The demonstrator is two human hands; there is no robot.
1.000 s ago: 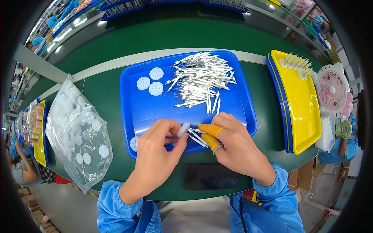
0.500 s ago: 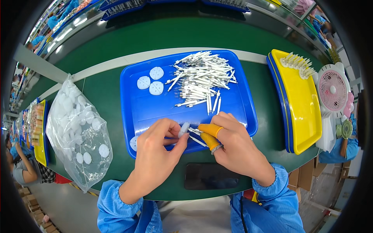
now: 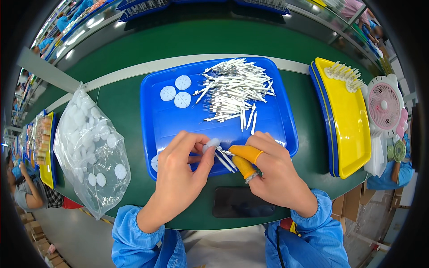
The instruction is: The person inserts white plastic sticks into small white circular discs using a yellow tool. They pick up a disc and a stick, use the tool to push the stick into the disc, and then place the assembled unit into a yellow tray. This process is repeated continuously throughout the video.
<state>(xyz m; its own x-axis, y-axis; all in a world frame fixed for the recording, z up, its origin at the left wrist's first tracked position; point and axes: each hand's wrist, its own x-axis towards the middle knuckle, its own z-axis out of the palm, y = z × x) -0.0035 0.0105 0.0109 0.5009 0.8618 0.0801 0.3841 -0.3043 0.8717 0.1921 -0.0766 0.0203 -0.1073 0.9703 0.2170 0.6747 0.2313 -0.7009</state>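
My left hand pinches a pale round disc edge-on between thumb and fingers, over the front of a blue tray. My right hand, with yellow finger covers on two fingers, closes on a thin white stick whose tip meets the disc; the exact contact is too small to make out. Below it, a few loose white sticks lie at the tray's front. A heap of similar sticks with thin wire ends fills the tray's far right. Three slotted discs lie far left; another disc is partly hidden by my left hand.
Left of the tray lies a clear plastic bag of pale discs. Stacked yellow and blue trays stand at right, one bearing a white bristly piece. A pink-and-white fan is beside them. A black phone lies at the front edge.
The disc in my left hand has tilted slightly, and the right hand's fingertips have shifted a little. More of the loose sticks beneath now shows. The whole view has moved slightly.
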